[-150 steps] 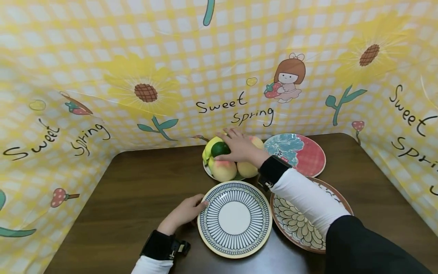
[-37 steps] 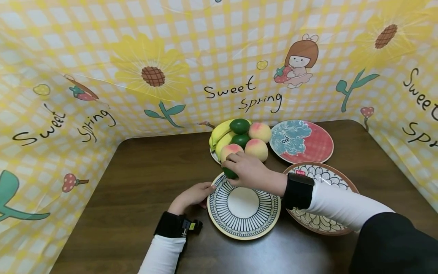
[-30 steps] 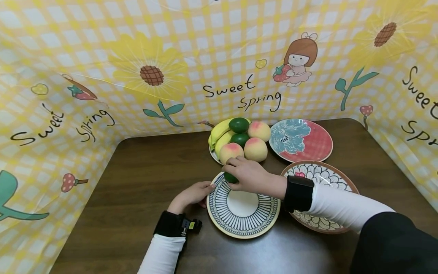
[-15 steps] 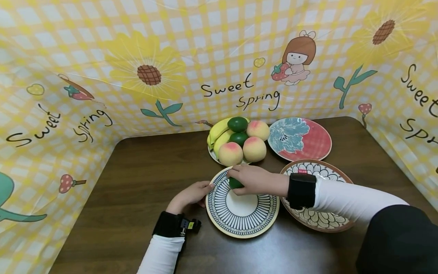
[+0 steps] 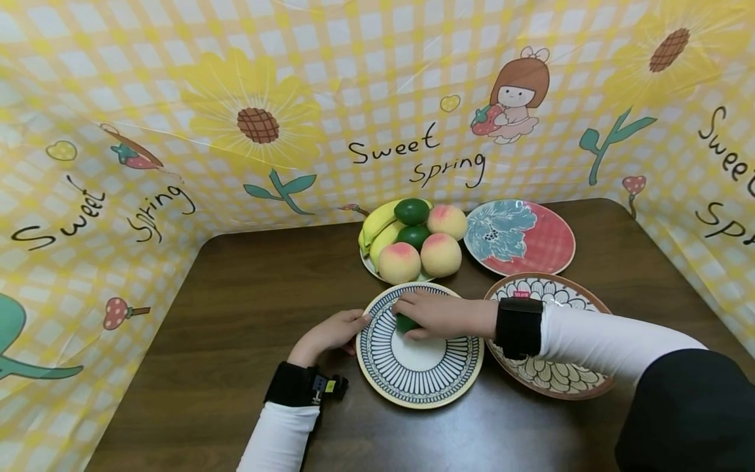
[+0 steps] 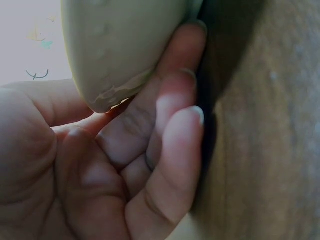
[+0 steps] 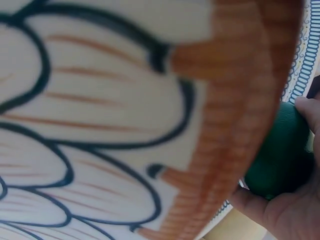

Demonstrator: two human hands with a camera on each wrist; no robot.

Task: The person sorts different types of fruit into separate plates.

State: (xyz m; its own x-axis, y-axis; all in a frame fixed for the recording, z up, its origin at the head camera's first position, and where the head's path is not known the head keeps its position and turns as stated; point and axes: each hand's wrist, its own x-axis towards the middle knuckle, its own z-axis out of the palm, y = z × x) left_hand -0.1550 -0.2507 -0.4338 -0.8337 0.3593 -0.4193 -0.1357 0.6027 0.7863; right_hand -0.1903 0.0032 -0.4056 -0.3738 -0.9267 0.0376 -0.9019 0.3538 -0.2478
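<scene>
My left hand (image 5: 333,335) grips the left rim of a white plate (image 5: 419,390) with blue-black radiating stripes. In the left wrist view, the thumb is above the plate's edge (image 6: 120,50) and curled fingers (image 6: 182,145) lie beneath it, close over the table. Over the same plate's upper part, my right hand (image 5: 439,314) holds a dark green oval fruit (image 5: 404,323) between thumb and fingers. Its smooth green side shows in the right wrist view, where a brown-rimmed plate (image 7: 235,100) partly covers the fruit (image 7: 280,150). In the head view, my fingers hide most of it.
Just behind the striped plate, a fruit plate (image 5: 373,267) carries bananas (image 5: 380,226), peaches (image 5: 400,262) and two green fruits (image 5: 413,211). A red and blue plate (image 5: 551,242) lies at back right. Under my right forearm is the brown-rimmed petal plate (image 5: 551,387).
My right hand has come from the fruit plate down onto the striped plate with a green fruit, shifting slightly further inward lately. My left hand stays at the rim.
</scene>
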